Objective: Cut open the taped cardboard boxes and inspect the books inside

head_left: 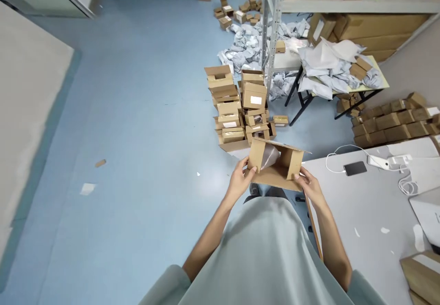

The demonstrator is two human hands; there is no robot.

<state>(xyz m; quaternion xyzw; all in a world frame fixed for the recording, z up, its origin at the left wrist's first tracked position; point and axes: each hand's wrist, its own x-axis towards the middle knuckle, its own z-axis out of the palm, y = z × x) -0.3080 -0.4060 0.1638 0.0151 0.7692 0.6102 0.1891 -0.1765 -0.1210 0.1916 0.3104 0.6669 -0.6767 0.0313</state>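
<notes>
Blue floor (137, 112), grey table (360, 204); hands (240, 181) (309, 186) grip open box (275, 165).

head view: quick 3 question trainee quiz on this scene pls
1. True or false: the left hand and right hand both hold the box.
2. What shows inside the box? A) a grey bag B) a bottle C) scissors
3. Fill in: the phone lies on the ____.
Key: 1 true; 2 A; 3 table.
</notes>
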